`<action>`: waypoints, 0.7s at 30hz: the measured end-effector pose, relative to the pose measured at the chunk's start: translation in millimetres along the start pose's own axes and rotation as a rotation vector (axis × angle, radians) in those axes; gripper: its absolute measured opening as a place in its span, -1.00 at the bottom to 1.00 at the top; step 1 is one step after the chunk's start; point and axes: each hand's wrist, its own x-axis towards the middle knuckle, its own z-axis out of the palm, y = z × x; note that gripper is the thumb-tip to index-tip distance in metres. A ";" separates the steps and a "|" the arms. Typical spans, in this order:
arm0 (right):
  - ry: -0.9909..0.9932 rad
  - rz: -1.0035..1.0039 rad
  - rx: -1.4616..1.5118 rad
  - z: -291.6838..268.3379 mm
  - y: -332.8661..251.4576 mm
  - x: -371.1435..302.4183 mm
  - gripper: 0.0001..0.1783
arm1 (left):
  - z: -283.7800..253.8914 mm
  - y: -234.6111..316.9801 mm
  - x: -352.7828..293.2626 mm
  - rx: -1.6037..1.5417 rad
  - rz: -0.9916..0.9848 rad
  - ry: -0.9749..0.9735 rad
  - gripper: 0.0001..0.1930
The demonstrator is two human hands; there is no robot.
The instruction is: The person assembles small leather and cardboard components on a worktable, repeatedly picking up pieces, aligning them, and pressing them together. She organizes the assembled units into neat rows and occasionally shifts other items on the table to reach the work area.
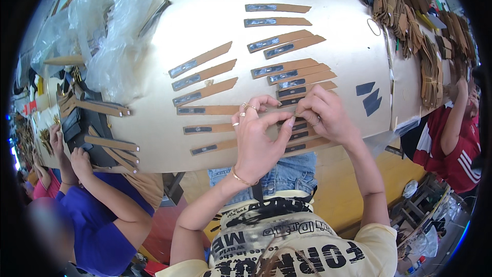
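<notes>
Over the near edge of the pale table my left hand (264, 136) and my right hand (328, 115) meet, fingertips pinched close together. What they pinch is too small to make out. Under and around them lie brown strips, each with a dark patch at one end. One column of strips (294, 65) runs up the middle of the table, several overlapping, and some are partly hidden by my hands. To the left is a second column of strips (205, 92). Many dark patches carry a shiny, clear-looking area. Rings show on my left fingers.
Small dark pieces (372, 102) lie right of my hands. Bundled brown strips (433, 74) are stacked at the right edge, crumpled clear plastic (115, 36) at the far left. A co-worker in blue (110, 220) works at left beside more strips (118, 149); another in red (456, 143) is at right.
</notes>
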 end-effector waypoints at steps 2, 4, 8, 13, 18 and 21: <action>0.047 0.084 -0.056 1.7 -6.4 -2.2 -0.92 | 1.6 -0.4 -0.3 -0.026 -0.026 0.008 -0.87; 0.116 0.212 -0.091 -0.2 -18.8 -6.4 -0.93 | 4.1 -0.5 -0.7 -0.084 -0.068 0.029 -0.88; 0.148 0.497 -0.094 -4.9 -58.6 -23.0 -0.91 | 7.8 0.2 -4.3 -0.045 -0.043 0.077 -0.89; 0.196 0.584 -0.043 6.4 -77.4 -28.0 -0.88 | 10.3 3.4 -9.6 0.106 0.102 0.115 -0.89; 0.187 0.575 -0.052 7.5 -77.4 -26.9 -0.88 | 14.0 7.9 -11.8 0.167 0.197 0.143 -0.87; 0.164 0.595 -0.019 7.0 -77.0 -26.7 -0.89 | 15.2 8.1 -11.5 0.170 0.207 0.152 -0.86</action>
